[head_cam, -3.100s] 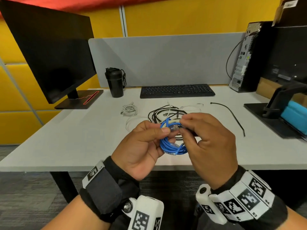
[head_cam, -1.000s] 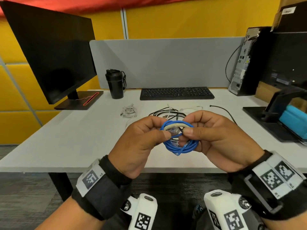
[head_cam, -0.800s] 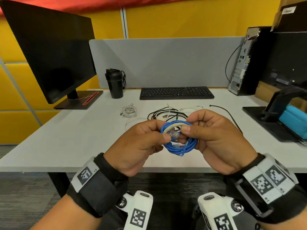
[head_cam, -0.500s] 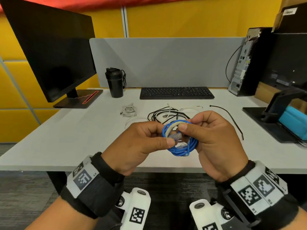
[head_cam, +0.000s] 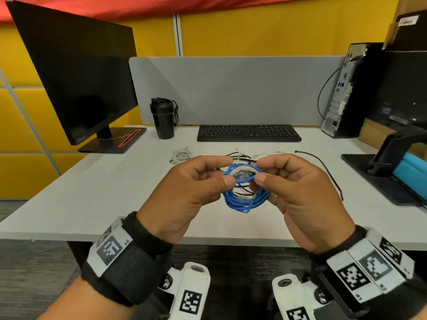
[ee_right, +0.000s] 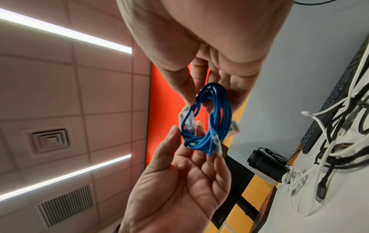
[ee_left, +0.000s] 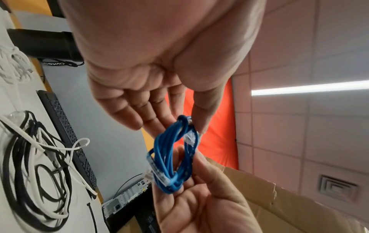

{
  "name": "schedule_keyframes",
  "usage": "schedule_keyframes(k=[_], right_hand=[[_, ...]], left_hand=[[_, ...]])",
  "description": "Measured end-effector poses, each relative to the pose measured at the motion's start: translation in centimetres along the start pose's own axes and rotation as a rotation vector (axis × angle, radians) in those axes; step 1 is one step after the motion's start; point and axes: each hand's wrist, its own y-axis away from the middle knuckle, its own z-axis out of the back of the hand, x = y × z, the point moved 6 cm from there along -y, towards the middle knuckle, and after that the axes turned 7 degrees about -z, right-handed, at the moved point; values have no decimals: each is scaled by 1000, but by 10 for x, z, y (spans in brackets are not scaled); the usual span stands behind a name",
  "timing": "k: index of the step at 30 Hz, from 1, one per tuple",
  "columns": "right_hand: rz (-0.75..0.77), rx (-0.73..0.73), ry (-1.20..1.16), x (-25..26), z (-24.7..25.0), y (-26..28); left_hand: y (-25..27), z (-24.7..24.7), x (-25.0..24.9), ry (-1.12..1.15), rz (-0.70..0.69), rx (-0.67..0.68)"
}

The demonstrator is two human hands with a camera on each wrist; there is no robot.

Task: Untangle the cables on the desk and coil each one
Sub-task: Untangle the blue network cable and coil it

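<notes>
A blue network cable (head_cam: 247, 199) is wound into a small coil and held above the desk's front edge. My left hand (head_cam: 227, 172) pinches the top of the coil from the left, and my right hand (head_cam: 261, 172) pinches it from the right. A pale band (head_cam: 242, 169) and a clear plug (head_cam: 241, 176) sit between the thumbs. In the left wrist view the blue coil (ee_left: 171, 157) hangs between the left fingertips (ee_left: 201, 126) and the right palm. The right wrist view shows the blue coil (ee_right: 211, 119) the same way. A tangle of black and white cables (head_cam: 240, 158) lies on the desk behind it.
A small coiled white cable (head_cam: 181, 154) lies left of the tangle, and a thin black cable (head_cam: 323, 167) lies to its right. Behind them are a keyboard (head_cam: 248, 132), a black bottle (head_cam: 164, 117), a monitor (head_cam: 80, 72) and a PC tower (head_cam: 346, 93). Another monitor stand (head_cam: 392, 153) is at right.
Both hands kept hold of the blue coil and turned it a little. The right hand has swung so its thumb now meets the left thumb at the coil's top.
</notes>
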Motion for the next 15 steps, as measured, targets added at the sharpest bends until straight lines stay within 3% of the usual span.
schedule_keyframes(k=[15], right_hand=[[117,63,210,3,-11,-5]], left_hand=[[-16,10,5,156,74,-116]])
